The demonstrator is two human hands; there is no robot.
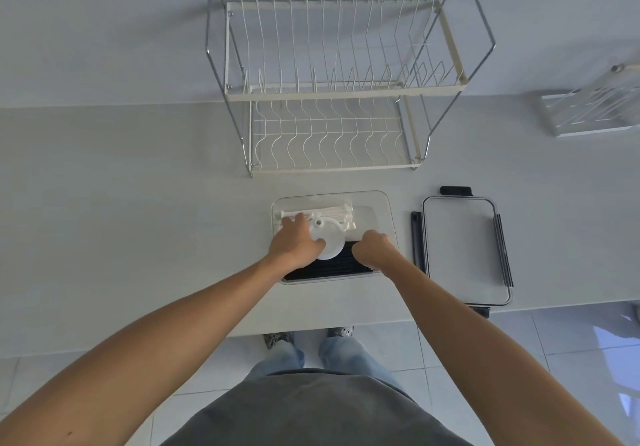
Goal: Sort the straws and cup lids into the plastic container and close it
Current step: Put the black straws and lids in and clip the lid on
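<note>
Reaching into the clear plastic container [382,203], the left hand [293,241] presses its fingers on a round white cup lid [329,237], probably to seat it beside the white straws [329,210]. The right hand [372,248] is curled over the black straws [332,267]; whether it grips them I cannot tell. On the right, the container's cover [460,248] waits on the surface [138,203], near the front edge, with free room around.

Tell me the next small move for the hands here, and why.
Probably let go of the white cup lid with the left hand and settle it flat: it sits inside the clear container beside the white straws, and the container's lid is still off.
</note>
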